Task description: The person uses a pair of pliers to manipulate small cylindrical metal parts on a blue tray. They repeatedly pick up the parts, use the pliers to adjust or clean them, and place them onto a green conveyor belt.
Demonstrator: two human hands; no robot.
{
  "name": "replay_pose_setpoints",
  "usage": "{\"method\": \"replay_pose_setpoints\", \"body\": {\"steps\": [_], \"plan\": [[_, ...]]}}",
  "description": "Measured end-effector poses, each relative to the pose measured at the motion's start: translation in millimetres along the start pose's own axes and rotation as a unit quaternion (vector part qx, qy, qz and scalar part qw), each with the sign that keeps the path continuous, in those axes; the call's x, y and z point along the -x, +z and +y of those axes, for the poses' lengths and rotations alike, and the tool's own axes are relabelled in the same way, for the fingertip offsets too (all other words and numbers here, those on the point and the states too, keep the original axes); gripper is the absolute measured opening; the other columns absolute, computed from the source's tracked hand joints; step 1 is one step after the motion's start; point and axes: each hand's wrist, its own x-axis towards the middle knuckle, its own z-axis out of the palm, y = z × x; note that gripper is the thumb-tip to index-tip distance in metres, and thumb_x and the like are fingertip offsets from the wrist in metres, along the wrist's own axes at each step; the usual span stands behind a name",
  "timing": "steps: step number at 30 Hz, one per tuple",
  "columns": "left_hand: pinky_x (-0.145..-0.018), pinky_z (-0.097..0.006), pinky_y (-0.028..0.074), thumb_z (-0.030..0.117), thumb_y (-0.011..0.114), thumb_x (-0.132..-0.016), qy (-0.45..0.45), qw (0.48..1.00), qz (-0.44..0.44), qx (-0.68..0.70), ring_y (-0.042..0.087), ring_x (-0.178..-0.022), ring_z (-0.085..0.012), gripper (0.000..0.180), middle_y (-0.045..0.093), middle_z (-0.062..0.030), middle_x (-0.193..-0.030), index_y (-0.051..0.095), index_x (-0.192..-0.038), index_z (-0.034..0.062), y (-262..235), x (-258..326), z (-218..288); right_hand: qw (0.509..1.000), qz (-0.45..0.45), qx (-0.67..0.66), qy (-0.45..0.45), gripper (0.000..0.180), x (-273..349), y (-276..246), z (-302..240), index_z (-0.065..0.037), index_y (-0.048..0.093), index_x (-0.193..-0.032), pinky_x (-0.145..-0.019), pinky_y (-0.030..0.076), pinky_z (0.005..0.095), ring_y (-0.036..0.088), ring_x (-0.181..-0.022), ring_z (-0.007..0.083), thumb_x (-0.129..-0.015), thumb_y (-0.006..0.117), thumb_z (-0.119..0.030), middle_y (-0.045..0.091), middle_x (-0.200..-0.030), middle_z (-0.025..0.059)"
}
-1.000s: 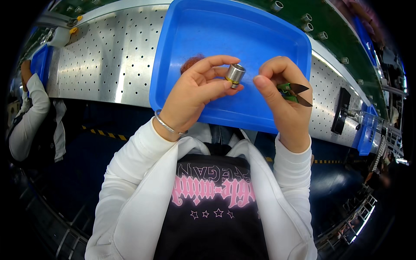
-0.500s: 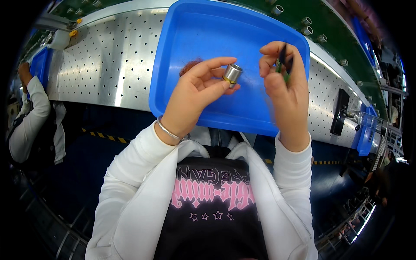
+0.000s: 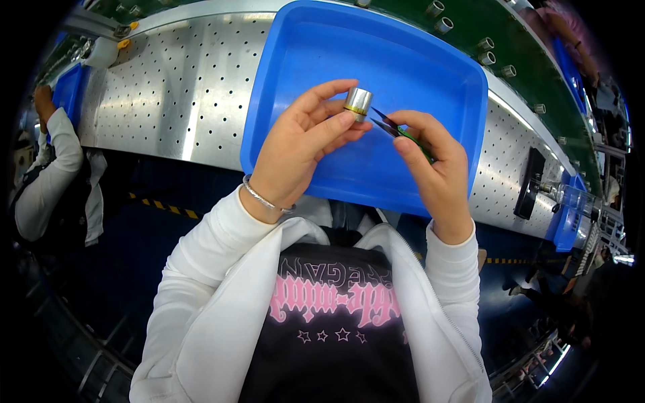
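A short silver metal cylinder (image 3: 359, 99) with a yellow band low on its side stands nearly upright in the fingers of my left hand (image 3: 295, 138). Thumb and fingertips grip it near its lower end. My right hand (image 3: 437, 158) is closed around small snips (image 3: 390, 125) with dark pointed blades and green handles. The blades are parted, their tips close beside the cylinder's lower part; whether they touch it I cannot tell. Both hands are over a large blue plastic tray (image 3: 282, 54).
Under the tray runs a perforated metal bench (image 3: 168, 87). Beyond it, a green surface (image 3: 524, 67) carries several similar metal cylinders (image 3: 444, 25). A black device (image 3: 531, 181) stands on the bench at right. Another person's arm (image 3: 60, 148) is at far left, beside a smaller blue tray.
My right hand has come left and turned, bringing the snips' blades to the cylinder. The cylinder is more upright. A reddish tangle seen behind my left hand is now out of sight.
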Motion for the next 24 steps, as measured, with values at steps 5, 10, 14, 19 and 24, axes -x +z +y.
{"method": "replay_pose_setpoints", "body": {"steps": [5, 10, 14, 19, 24], "plan": [[-0.089, -0.027, 0.046, 0.010, 0.058, -0.087, 0.009, 1.000, 0.008, -0.008, 0.058, -0.097, -0.0177, 0.042, 0.057, -0.0123, -0.112, 0.045, -0.126, 0.0011, 2.0, 2.3, 0.4, 0.997, 0.038, 0.043, -0.047, 0.022, 0.3, 2.7, -0.2, -0.002, 0.065, -0.094, -0.062, 0.044, 0.0244, 0.057, -0.067, 0.0153, -0.075, 0.071, -0.011, 0.063, -0.079, 0.0078], [-0.087, -0.027, 0.046, 0.014, 0.059, -0.087, 0.009, 0.999, -0.008, -0.038, 0.057, -0.098, -0.0162, 0.046, 0.057, -0.0101, -0.111, 0.043, -0.129, 0.0030, 1.9, 3.4, 1.7, 0.997, 0.048, 0.055, -0.023, 0.018, 1.1, 1.1, -4.7, -0.001, 0.066, -0.090, -0.058, 0.043, 0.0248, 0.056, -0.064, 0.0153, -0.075, 0.070, -0.009, 0.062, -0.074, 0.0082], [-0.086, -0.027, 0.046, 0.014, 0.060, -0.087, 0.010, 0.999, -0.009, -0.040, 0.057, -0.097, -0.0163, 0.046, 0.057, -0.0099, -0.110, 0.044, -0.129, 0.0037, 2.8, 3.9, -0.5, 0.997, 0.044, 0.046, -0.033, 0.016, 1.6, 0.8, -4.2, -0.001, 0.067, -0.088, -0.056, 0.042, 0.0249, 0.055, -0.062, 0.0149, -0.075, 0.070, -0.009, 0.061, -0.071, 0.0082], [-0.086, -0.026, 0.045, 0.014, 0.060, -0.086, 0.012, 0.999, -0.016, -0.045, 0.057, -0.097, -0.0161, 0.046, 0.057, -0.0096, -0.109, 0.044, -0.128, 0.0043, 4.3, 3.4, -1.9, 0.998, 0.042, 0.046, -0.029, 0.014, 2.8, 0.1, -3.3, -0.001, 0.067, -0.087, -0.054, 0.041, 0.0249, 0.055, -0.060, 0.0147, -0.076, 0.069, -0.009, 0.061, -0.070, 0.0079], [-0.086, -0.027, 0.045, 0.015, 0.061, -0.086, 0.016, 0.999, -0.018, -0.049, 0.057, -0.097, -0.0164, 0.047, 0.057, -0.0097, -0.109, 0.044, -0.129, 0.0043, 3.9, 3.2, -3.5, 0.997, 0.049, 0.047, -0.035, 0.013, 3.4, -0.4, -0.7, -0.001, 0.067, -0.086, -0.053, 0.041, 0.0248, 0.054, -0.060, 0.0145, -0.076, 0.069, -0.009, 0.061, -0.069, 0.0078]]}}
